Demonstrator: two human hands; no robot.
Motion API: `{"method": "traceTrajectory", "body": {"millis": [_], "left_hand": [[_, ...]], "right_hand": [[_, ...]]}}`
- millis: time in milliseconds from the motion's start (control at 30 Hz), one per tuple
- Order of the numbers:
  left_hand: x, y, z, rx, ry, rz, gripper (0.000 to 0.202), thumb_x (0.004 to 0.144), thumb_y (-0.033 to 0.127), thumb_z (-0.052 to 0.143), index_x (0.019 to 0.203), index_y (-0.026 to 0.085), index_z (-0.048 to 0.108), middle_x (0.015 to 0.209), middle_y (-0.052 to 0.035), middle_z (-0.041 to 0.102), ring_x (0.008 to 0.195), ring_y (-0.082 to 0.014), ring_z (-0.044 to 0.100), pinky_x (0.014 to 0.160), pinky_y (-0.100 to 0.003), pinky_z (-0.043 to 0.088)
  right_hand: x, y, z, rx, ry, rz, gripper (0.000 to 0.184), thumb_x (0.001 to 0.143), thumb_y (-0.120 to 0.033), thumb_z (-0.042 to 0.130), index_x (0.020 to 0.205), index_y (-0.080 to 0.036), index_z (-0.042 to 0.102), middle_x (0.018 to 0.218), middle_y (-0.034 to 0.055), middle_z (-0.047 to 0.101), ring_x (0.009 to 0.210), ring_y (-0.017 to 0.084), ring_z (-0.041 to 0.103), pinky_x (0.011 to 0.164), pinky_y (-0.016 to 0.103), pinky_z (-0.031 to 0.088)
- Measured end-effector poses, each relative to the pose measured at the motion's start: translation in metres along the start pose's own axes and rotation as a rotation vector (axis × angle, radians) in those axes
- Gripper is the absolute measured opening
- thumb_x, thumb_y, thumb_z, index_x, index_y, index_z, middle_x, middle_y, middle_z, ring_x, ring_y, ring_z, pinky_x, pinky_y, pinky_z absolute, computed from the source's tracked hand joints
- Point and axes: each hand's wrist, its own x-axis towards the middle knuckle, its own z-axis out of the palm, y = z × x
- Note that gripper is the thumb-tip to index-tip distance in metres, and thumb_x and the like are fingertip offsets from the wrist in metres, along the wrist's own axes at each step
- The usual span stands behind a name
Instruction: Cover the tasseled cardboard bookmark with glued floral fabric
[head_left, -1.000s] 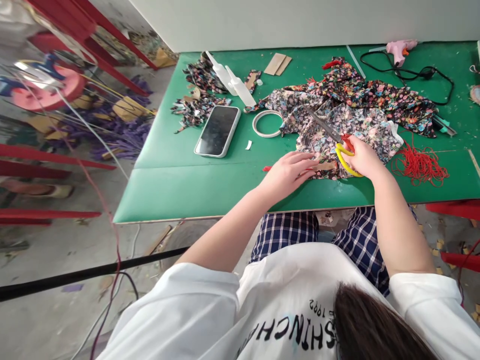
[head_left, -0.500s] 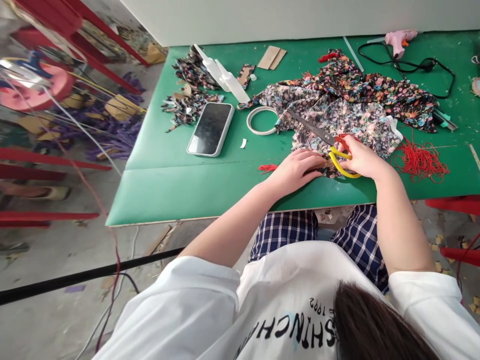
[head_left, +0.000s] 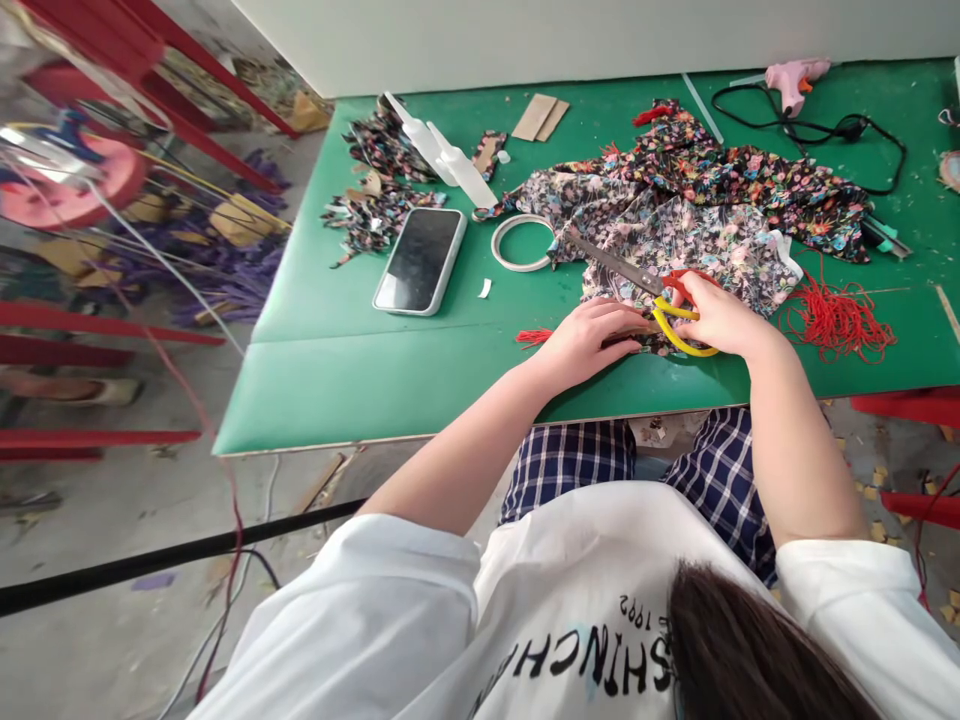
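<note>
My right hand (head_left: pixel 712 315) grips scissors (head_left: pixel 645 285) with yellow and red handles; the blades point up and left over floral fabric (head_left: pixel 697 215) spread on the green table (head_left: pixel 360 350). My left hand (head_left: pixel 589 335) rests curled on the fabric's near edge, fingers pressing a small piece of it down right beside the scissor handles. A small red tassel (head_left: pixel 534 336) lies just left of my left hand.
A phone (head_left: pixel 420 260) lies face up at the left, with a tape ring (head_left: pixel 521 243), white bottles (head_left: pixel 450 155) and fabric scraps (head_left: pixel 375 205) nearby. Red cord (head_left: pixel 836 320) sits right of the fabric. A pink glue gun (head_left: pixel 795 80) and its black cable lie at the back right.
Both hands have drawn slightly closer together at the fabric's near edge, and the scissors shifted a little left. The view has shifted slightly.
</note>
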Motion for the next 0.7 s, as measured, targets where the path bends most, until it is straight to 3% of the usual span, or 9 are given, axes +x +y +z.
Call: {"method": "traceTrajectory", "body": {"millis": [333,533,700], "left_hand": [[-0.001,-0.001,0.000,0.017,-0.037,-0.020,0.028,0.093,0.034,0.049,0.112,0.021,0.065,0.116,-0.0086,0.067,0.112,-0.0223,0.059,0.100,-0.041,0.045],[-0.002,-0.002,0.001,0.062,-0.035,-0.027,0.029,0.093,0.036,0.049,0.111,0.021,0.066,0.120,-0.0101,0.064,0.113,-0.0233,0.057,0.100,-0.041,0.045],[-0.015,0.004,-0.011,0.119,0.100,-0.105,0.028,0.094,0.035,0.048,0.108,0.020,0.066,0.124,-0.0105,0.061,0.114,-0.0228,0.057,0.100,-0.042,0.046]], "right_hand": [[0.000,-0.003,-0.002,-0.003,-0.002,0.024,0.029,0.070,-0.022,0.064,0.086,-0.024,0.040,0.099,0.0021,0.057,0.087,0.021,0.058,0.074,0.034,0.043],[-0.005,-0.004,-0.003,0.051,0.005,0.033,0.025,0.072,-0.024,0.062,0.085,-0.024,0.041,0.098,0.0021,0.057,0.089,0.021,0.058,0.078,0.035,0.044],[-0.004,-0.002,-0.005,0.204,0.134,0.003,0.020,0.074,-0.027,0.058,0.086,-0.024,0.042,0.090,0.0003,0.055,0.083,0.018,0.057,0.079,0.037,0.046]]}}
